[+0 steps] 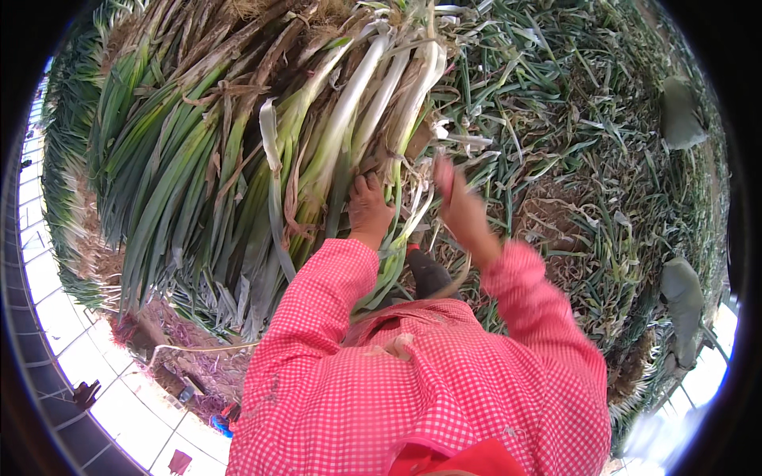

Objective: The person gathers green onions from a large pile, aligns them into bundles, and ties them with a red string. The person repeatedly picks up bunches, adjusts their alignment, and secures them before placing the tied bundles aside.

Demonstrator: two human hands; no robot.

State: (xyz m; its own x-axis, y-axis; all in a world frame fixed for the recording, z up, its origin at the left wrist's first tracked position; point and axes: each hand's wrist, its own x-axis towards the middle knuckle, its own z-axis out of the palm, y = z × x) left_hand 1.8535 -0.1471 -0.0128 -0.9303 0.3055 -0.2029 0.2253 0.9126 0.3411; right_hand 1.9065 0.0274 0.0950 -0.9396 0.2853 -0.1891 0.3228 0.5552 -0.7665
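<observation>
Long Welsh onions with white shanks (359, 89) and green leaves lie slanting in a pile before me. My left hand (370, 208) rests on the lower part of the pile, fingers bent over the leaves; whether it grips a stalk is hidden. Close to its thumb runs a Welsh onion with a pale shank (421, 83), its green leaves hanging down past my wrist. To the right, my right hand (463, 208) is raised and blurred by motion. Something pinkish shows at its fingers, too smeared to tell whether it is a held thing.
Loose leaf trimmings (553, 113) cover the ground on the right. A dark boot or trouser leg (431, 273) shows below my hands. Unpeeled onions with brown husks (238, 44) lie at the upper left. A pale cord (202, 347) crosses the lower left, near purple strands (208, 378).
</observation>
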